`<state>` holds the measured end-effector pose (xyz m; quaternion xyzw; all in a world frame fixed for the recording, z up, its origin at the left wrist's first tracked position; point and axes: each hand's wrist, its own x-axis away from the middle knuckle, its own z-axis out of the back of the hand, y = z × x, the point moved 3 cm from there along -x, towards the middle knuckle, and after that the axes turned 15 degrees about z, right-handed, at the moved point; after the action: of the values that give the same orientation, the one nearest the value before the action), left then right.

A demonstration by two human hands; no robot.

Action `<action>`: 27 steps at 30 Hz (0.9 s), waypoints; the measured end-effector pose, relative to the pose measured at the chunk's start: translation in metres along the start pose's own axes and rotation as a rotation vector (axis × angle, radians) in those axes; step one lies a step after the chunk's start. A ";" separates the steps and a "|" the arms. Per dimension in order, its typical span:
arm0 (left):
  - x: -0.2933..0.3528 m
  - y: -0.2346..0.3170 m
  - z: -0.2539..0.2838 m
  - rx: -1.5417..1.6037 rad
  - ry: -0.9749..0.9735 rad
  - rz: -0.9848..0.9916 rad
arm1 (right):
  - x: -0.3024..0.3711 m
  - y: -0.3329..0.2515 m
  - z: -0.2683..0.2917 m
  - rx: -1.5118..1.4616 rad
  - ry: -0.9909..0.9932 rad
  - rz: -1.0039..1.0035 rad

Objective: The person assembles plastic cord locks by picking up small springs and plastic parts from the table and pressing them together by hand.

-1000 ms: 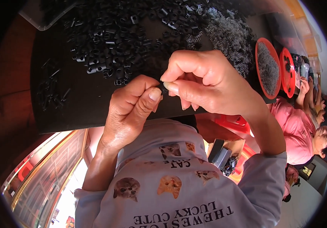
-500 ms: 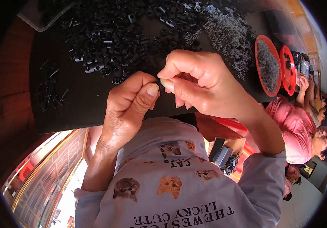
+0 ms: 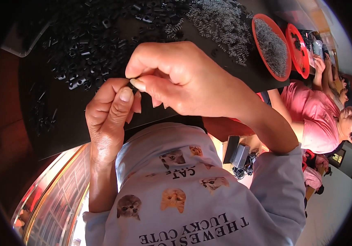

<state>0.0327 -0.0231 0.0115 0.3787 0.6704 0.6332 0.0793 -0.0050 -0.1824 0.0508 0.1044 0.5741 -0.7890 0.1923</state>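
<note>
My left hand [image 3: 108, 112] and my right hand [image 3: 180, 80] meet fingertip to fingertip over the near part of the black table [image 3: 71, 127]. Each is closed, thumb against forefinger. A tiny dark bit shows where the fingertips come together, but what is pinched there is mostly hidden. Beyond my left hand spreads a heap of small black tubular plastic pieces [image 3: 88, 53], some with round holes. Past my right hand lies a loose pile of small metal coil springs [image 3: 221, 24].
Toward the right stand a red bowl [image 3: 283, 78] filled with springs and a red tray [image 3: 301, 65] with a few black pieces. Thin black rods [image 3: 43, 119] lie at the left. A clear plastic container [image 3: 25, 51] is far left. A co-worker in pink [image 3: 319, 119] sits at right.
The view has shifted, so the table items sit further left in it. Both hands stay pinched together at the fingertips, and my right hand now reaches further across toward my left.
</note>
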 end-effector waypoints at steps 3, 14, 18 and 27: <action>-0.003 -0.001 0.001 0.013 -0.045 -0.063 | -0.002 -0.002 0.006 -0.033 -0.016 -0.190; -0.004 -0.001 0.004 0.055 -0.096 0.001 | 0.005 -0.006 -0.003 0.931 -0.191 0.458; -0.002 0.004 0.003 0.137 -0.163 0.006 | 0.000 -0.006 0.000 0.917 -0.174 0.522; -0.004 -0.001 0.006 0.135 -0.071 -0.131 | 0.002 -0.010 0.007 0.824 -0.100 0.588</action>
<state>0.0390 -0.0205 0.0076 0.3607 0.7317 0.5661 0.1181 -0.0101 -0.1869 0.0607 0.2908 0.1514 -0.8666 0.3762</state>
